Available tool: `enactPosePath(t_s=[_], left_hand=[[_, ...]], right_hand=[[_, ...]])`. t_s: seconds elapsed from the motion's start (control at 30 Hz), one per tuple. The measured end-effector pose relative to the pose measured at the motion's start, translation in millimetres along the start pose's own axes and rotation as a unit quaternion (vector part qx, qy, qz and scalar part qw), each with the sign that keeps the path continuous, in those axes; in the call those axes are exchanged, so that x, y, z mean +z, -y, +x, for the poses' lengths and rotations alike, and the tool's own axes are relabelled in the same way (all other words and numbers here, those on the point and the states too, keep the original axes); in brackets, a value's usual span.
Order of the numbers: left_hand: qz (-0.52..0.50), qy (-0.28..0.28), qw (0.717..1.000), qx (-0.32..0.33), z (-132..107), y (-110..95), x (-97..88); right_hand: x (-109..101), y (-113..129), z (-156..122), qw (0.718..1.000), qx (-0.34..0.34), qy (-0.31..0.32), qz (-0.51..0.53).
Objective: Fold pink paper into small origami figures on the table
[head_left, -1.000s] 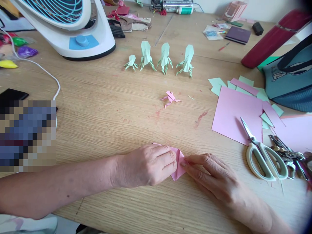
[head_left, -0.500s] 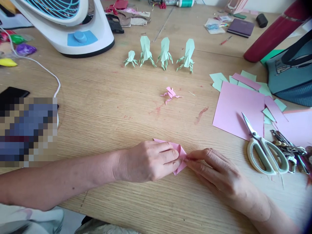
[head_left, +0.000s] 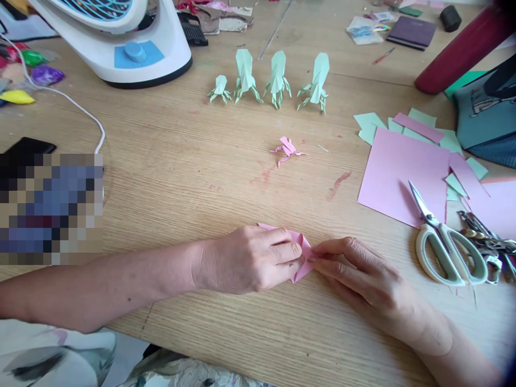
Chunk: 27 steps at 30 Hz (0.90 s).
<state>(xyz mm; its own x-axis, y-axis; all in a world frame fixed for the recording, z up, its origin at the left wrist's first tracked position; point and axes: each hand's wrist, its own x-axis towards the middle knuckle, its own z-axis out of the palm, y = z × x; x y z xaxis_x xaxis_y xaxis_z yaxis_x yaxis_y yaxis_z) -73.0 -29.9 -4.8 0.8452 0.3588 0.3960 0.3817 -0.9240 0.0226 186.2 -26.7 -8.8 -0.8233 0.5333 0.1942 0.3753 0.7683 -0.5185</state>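
Note:
A small piece of folded pink paper (head_left: 306, 250) lies on the wooden table in front of me, with creases and a pointed flap showing. My left hand (head_left: 262, 260) presses down on it, its curled fingers covering the middle and left part. At the paper's right tip, my right hand (head_left: 363, 279) pinches the edge between thumb and fingers. Beyond my hands sits a small pink origami figure (head_left: 287, 148) with thin bent legs. Farther back, several pale green origami figures (head_left: 278, 78) stand in a row on splayed legs.
White-handled scissors (head_left: 447, 252) rest to the right, their tip on a pink sheet (head_left: 403, 166) beside green offcuts (head_left: 368, 124). Keys (head_left: 489, 242) lie near them. A white fan (head_left: 161, 45) stands back left, a dark red bottle (head_left: 459, 51) back right, with a cable (head_left: 86, 115) at left.
The view has shifted slightly, so everything appears a little farther right and higher. Both hands stay on the pink paper, with the right fingertips barely changed at its tip.

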Motion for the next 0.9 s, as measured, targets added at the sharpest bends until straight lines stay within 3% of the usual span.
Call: enactPosePath(t_s=[0.9], left_hand=[[0.014,0.003,1.000,0.021,1.9,-1.5,-5.2]], right_hand=[[3.3,-2.8,3.8,0.998,0.010,-0.019,0.064]])
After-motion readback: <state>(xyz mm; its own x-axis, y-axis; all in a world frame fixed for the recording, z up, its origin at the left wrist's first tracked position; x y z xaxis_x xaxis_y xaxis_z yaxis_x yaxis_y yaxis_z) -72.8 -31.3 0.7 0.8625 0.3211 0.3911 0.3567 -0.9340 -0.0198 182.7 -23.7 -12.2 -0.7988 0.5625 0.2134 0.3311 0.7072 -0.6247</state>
